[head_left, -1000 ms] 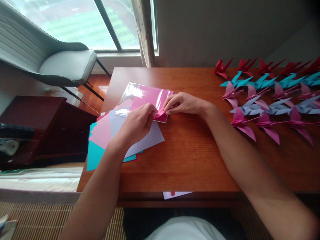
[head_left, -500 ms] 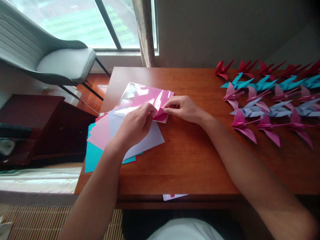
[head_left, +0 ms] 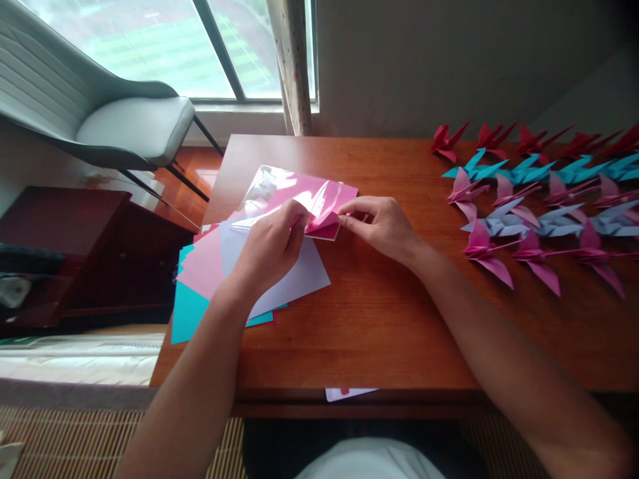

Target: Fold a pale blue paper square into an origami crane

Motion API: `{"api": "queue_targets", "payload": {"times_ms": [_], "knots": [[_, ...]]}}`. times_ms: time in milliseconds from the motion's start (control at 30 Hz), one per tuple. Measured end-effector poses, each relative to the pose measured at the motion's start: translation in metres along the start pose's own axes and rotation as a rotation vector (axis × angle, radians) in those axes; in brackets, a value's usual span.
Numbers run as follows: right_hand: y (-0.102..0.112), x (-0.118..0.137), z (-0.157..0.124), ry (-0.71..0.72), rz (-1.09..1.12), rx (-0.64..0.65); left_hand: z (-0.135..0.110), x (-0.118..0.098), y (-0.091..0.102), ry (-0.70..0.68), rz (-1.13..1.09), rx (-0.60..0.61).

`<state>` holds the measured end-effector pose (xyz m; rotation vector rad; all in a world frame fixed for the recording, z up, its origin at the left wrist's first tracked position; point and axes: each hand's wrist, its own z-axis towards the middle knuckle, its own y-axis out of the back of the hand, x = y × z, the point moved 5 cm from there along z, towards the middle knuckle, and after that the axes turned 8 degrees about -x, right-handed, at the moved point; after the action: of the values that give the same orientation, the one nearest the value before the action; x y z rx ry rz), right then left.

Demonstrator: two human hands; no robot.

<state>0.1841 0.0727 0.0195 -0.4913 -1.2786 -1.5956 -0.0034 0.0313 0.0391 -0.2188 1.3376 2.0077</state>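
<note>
My left fingers (head_left: 294,211) are pinched shut at the near edge of a clear, glossy plastic sleeve (head_left: 267,179), tips partly hidden. My right fingers (head_left: 357,206), thumb and index nearly closed, grip the corner of a magenta-pink square paper sheet (head_left: 346,193). Sheet sits partly in the sleeve, near the tabletop's (head_left: 384,319) far left corner, behind a pale lavender paper sheet (head_left: 307,269). Step, I'd judge: easing pink sheet out. Next move calls for a steady rightward pull, sleeve pinned, no creasing.

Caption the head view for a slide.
Left hand on a clear sleeve, right hand pinching pink paper, folded paper birds at right.
</note>
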Motion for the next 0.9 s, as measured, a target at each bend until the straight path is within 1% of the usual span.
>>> {"api": "queue_targets", "payload": {"times_ms": [100,167,267,333,367,433,500,533,600,633,667,733,800,867,900], "knots": [[0.013,0.004,-0.012,0.004,-0.077,-0.037,-0.001,0.002,-0.004,0.034,0.02,-0.012],[0.028,0.006,-0.023,-0.04,-0.071,-0.116,-0.001,0.004,-0.008,0.057,0.041,-0.005],[0.054,0.009,-0.042,-0.138,-0.021,-0.276,-0.002,0.007,-0.015,0.085,0.08,0.013],[0.069,0.014,-0.054,-0.18,-0.032,-0.379,-0.003,0.009,-0.02,0.096,0.099,0.035],[0.074,0.016,-0.06,-0.198,-0.041,-0.422,-0.003,0.011,-0.022,0.101,0.103,0.048],[0.085,0.02,-0.07,-0.248,0.02,-0.543,-0.003,0.012,-0.026,0.1,0.096,0.061],[0.093,0.025,-0.077,-0.267,0.105,-0.659,-0.003,0.01,-0.027,0.075,0.049,0.038],[0.095,0.027,-0.078,-0.272,0.155,-0.702,-0.002,0.007,-0.026,0.052,0.0,0.015],[0.098,0.029,-0.078,-0.306,0.271,-0.737,-0.001,-0.001,-0.022,0.027,-0.168,-0.035],[0.098,0.029,-0.075,-0.336,0.339,-0.737,-0.001,-0.004,-0.019,0.044,-0.292,-0.046],[0.097,0.028,-0.072,-0.374,0.409,-0.726,-0.001,-0.007,-0.017,0.09,-0.439,-0.045],[0.094,0.024,-0.065,-0.448,0.54,-0.695,-0.003,-0.01,-0.018,0.28,-0.794,0.048],[0.089,0.017,-0.059,-0.503,0.638,-0.666,-0.006,-0.015,-0.022,0.45,-1.091,0.185],[0.082,0.008,-0.055,-0.54,0.653,-0.651,-0.01,-0.018,-0.025,0.559,-1.247,0.285],[0.078,0.004,-0.055,-0.553,0.636,-0.638,-0.011,-0.017,-0.027,0.603,-1.261,0.314]]}}
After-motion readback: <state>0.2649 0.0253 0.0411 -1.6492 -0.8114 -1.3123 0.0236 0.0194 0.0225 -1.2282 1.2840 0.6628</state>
